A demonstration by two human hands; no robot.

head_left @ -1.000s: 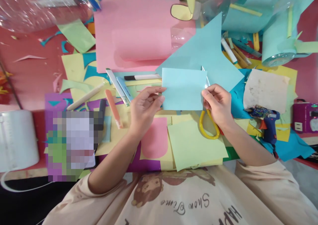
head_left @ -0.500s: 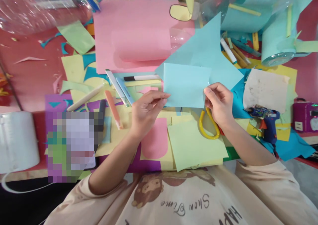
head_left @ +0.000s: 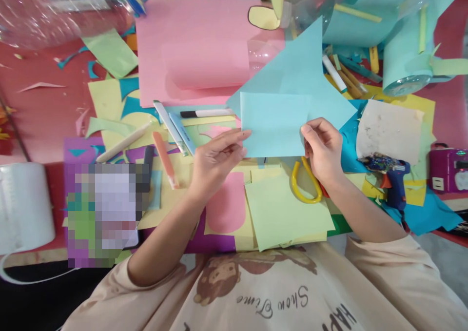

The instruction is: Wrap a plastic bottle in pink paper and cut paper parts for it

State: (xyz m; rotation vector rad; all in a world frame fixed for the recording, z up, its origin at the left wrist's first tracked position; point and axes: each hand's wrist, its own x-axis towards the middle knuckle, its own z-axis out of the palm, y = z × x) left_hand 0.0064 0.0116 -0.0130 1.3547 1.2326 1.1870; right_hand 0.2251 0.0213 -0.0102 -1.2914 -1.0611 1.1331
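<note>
Between my two hands a light blue rectangular piece of paper [head_left: 276,126] is held up by its side edges. My left hand [head_left: 217,160] pinches its left edge near the lower corner, thumb and forefinger close together. On the other side, my right hand [head_left: 322,148] grips the right edge with curled fingers. Behind the rectangle lies a larger pointed light blue sheet [head_left: 292,70], partly covered by it. Just below my right hand shows the yellow handle of scissors [head_left: 307,194]; their blades are hidden.
A pink sheet [head_left: 153,53] with a pink-wrapped bottle [head_left: 208,65] lies at the back. Pens and an orange cutter [head_left: 165,158] are left of my hands. A blue glue gun [head_left: 398,184] rests on the right. Pale green paper [head_left: 288,214] lies in front.
Both hands keep their hold on the light blue paper, which stays almost in place. The whole view has shifted very slightly.
</note>
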